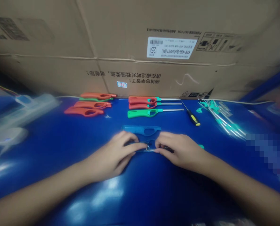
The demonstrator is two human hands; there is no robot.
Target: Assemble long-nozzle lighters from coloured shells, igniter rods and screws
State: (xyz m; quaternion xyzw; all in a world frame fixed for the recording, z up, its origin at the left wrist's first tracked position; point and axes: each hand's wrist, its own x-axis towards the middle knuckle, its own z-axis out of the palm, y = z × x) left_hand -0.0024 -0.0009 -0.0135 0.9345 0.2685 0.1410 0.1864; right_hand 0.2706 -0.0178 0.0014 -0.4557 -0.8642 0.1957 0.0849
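Note:
At the middle of the blue table, my left hand (113, 152) is closed around one end of a blue lighter shell half (141, 150), its thumb pressing inside it. My right hand (181, 149) pinches at the other end, by a thin, pale metallic piece (150, 150). Exactly what the right fingertips grip is too small to make out. Just beyond the hands lies a second blue shell half (140, 129) with a trigger opening. A bit of a green piece (201, 146) shows behind my right hand.
Orange shells (84, 111) lie back left, with a green one among them. Red and green lighters (142, 113) with metal tubes are at back centre. A screwdriver (193, 118), tubes with green parts (224, 121), a power strip (24, 110) and a cardboard wall (121, 37) surround the workspace.

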